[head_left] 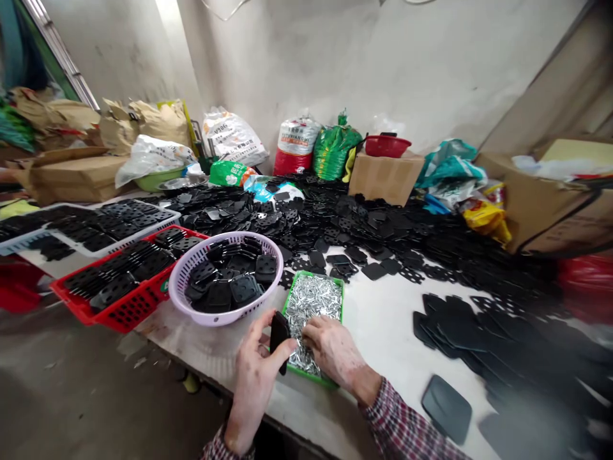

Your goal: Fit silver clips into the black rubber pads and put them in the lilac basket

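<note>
Held edge-on between thumb and fingers of my left hand is a flat black plastic piece with rounded corners. My right hand reaches into a green tray full of small silvery metal pins. Its fingers are curled together down at the pins, and the fingertips are partly hidden, so what they pinch cannot be made out. Just left of the tray stands a lilac round basket of black pieces. To the right a single black piece lies flat on the white tabletop.
A red basket and a white crate at left hold rows of black pieces. Heaps of black pieces cover the back, with another pile at right. Sacks, a carton and a red bowl stand behind.
</note>
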Available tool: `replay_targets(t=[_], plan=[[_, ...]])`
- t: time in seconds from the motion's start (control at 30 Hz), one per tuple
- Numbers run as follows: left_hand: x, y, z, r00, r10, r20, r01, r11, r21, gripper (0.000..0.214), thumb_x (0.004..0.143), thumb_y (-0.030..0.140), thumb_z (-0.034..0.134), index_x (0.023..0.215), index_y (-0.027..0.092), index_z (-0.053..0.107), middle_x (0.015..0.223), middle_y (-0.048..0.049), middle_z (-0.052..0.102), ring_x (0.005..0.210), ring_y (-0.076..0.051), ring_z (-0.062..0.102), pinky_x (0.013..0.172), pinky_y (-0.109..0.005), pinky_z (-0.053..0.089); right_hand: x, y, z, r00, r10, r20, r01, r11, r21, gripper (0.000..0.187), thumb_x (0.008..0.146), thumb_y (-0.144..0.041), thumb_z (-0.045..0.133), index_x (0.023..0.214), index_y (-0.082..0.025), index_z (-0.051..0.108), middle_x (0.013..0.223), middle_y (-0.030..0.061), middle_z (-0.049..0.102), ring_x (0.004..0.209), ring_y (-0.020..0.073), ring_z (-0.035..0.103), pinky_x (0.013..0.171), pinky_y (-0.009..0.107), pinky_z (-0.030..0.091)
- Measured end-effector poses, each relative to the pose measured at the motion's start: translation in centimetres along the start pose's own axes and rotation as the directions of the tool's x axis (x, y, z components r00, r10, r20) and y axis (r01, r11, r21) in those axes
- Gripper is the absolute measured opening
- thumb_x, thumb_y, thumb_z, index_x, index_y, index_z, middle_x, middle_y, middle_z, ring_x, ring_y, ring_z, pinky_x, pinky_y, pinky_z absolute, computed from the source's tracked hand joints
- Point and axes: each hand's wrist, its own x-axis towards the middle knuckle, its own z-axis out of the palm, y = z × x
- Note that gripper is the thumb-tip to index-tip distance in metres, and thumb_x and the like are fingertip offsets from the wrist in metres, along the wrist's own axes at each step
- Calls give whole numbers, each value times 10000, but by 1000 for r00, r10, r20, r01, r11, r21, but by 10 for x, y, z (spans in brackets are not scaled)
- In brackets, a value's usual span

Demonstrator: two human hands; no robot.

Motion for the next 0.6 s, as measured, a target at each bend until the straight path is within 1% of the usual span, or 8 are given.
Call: replay_targets(t=[0.1, 0.2, 0.33, 0.4, 0.47, 0.53, 0.57, 0.6], plan=[[-1, -2, 3, 998, 67, 10, -67, 988, 141, 562, 710, 418, 767, 1216, 214, 633, 1175, -97, 676, 892, -243, 650, 715, -330, 538, -2, -3, 0, 1000, -12, 22, 12, 1000, -20, 140, 898, -104, 599, 806, -187, 663, 911, 48, 649, 884, 229, 575, 751, 302, 394], [-1, -5, 3, 989, 149, 10, -146, 957, 252, 560, 733, 431, 755, 1240, 244, 609, 1210, -87, 665, 1026, -286, 641, 810, -370, 527, -3, -3, 0, 1000, 9, 8, -9, 1000, -1, 182, 883, -51, 569, 819, -180, 680, 881, 52, 659, 869, 221, 591, 747, 292, 409], [1, -10, 2, 977, 213, 12, -202, 908, 366, 560, 749, 450, 740, 1253, 252, 595, 1205, -87, 665, 1059, -301, 641, 851, -396, 517, -6, 6, -3, 993, 68, -100, -38, 960, 277, 307, 859, -10, 490, 815, -202, 725, 865, 41, 687, 826, 185, 616, 743, 262, 436], [1, -13, 3, 974, 227, 19, -217, 897, 386, 555, 750, 460, 736, 1248, 255, 598, 1196, -87, 670, 1031, -297, 657, 835, -392, 525, -7, 11, -6, 984, 103, -142, -39, 917, 397, 304, 865, -61, 483, 805, -206, 743, 839, 40, 694, 786, 187, 622, 721, 268, 455], [0, -14, 6, 972, 234, 29, -227, 892, 390, 560, 744, 463, 737, 1245, 250, 603, 1189, -90, 675, 1005, -293, 670, 823, -388, 531, -7, 12, -9, 969, 184, -166, -44, 787, 615, 238, 883, -178, 524, 835, -198, 756, 810, 38, 696, 730, 191, 625, 679, 279, 480], [-1, -13, 9, 971, 236, 38, -232, 891, 390, 566, 738, 456, 742, 1245, 245, 606, 1187, -92, 678, 1002, -291, 672, 832, -390, 532, -8, 10, -14, 951, 287, -118, -40, 491, 870, 191, 854, -292, 613, 896, -183, 764, 778, 33, 695, 691, 195, 627, 660, 291, 505], [-1, -12, 10, 970, 238, 43, -236, 891, 389, 566, 738, 450, 741, 1247, 244, 605, 1190, -93, 677, 1015, -292, 667, 845, -393, 530, -8, 8, -18, 946, 315, -75, -35, 330, 943, 203, 821, -321, 665, 923, -176, 764, 766, 28, 694, 679, 192, 628, 658, 294, 513], [-1, -10, 12, 969, 240, 50, -240, 890, 387, 562, 742, 444, 738, 1250, 243, 601, 1196, -93, 674, 1034, -294, 660, 864, -399, 525, -9, 5, -21, 946, 321, -42, -29, 213, 977, 230, 791, -329, 707, 953, -174, 762, 761, 22, 691, 676, 188, 628, 664, 295, 518]])
